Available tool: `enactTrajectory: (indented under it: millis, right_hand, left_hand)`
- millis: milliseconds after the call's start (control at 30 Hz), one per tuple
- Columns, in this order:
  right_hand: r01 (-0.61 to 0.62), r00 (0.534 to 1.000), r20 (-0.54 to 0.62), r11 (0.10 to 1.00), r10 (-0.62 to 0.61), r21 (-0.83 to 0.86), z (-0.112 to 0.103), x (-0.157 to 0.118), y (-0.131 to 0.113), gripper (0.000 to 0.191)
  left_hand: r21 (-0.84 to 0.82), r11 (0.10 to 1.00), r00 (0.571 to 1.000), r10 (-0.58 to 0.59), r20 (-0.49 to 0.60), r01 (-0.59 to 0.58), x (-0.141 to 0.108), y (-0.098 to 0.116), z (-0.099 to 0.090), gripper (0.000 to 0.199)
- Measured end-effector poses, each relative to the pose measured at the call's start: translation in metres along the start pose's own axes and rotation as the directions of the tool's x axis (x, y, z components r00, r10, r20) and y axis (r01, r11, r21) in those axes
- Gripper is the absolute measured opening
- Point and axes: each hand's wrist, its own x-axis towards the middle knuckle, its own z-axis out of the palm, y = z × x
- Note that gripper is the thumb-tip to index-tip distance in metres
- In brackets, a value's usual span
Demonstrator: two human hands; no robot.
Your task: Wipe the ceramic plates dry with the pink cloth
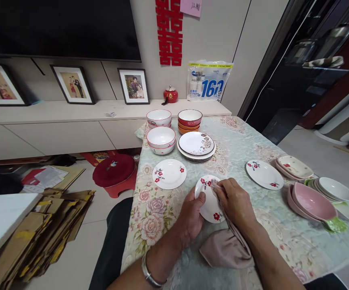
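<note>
My left hand [192, 217] grips the left edge of a white plate with red flowers [208, 203], thumb on its face, holding it tilted over the table. My right hand [233, 199] pinches a brownish-pink cloth [227, 249] against the plate's upper right rim. The rest of the cloth hangs down and bunches on the table below. A matching flowered plate [169, 174] lies flat to the left, and another [264, 175] lies to the right. Just beyond my hands sits a stack of larger plates [196, 144].
On the flowered tablecloth [153, 205] stand white bowls [161, 137], red and orange bowls [190, 117], pink dishes [313, 201], square dishes [295, 166] and pale bowls [336, 188]. A red stool [114, 170] and flattened cardboard [44, 237] are at the left.
</note>
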Motion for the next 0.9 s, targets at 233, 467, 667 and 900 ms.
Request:
enactTrajectory:
  millis: [233,467,667,900]
  right_hand:
    - [0.051,0.928,0.333,0.943,-0.166,0.327,-0.010,0.000,-0.022,0.017]
    - [0.010,0.916,0.389,0.974,-0.100,0.227,-0.020,0.003,-0.002,0.035]
    - [-0.059,0.949,0.316,0.988,0.012,0.142,-0.017,0.006,0.016,0.027]
    - [-0.297,0.900,0.433,0.657,-0.049,0.693,-0.021,0.006,-0.005,0.030]
  left_hand:
    - [-0.073,0.996,0.998,0.052,0.029,-0.049,0.001,0.002,-0.001,0.038]
    - [-0.103,0.978,0.981,0.169,-0.097,-0.179,0.006,0.010,-0.003,0.049]
    - [-0.118,0.954,0.930,0.235,-0.282,-0.277,0.008,0.019,-0.002,0.048]
    - [-0.241,0.939,0.959,0.199,-0.201,-0.245,0.010,0.025,0.004,0.041]
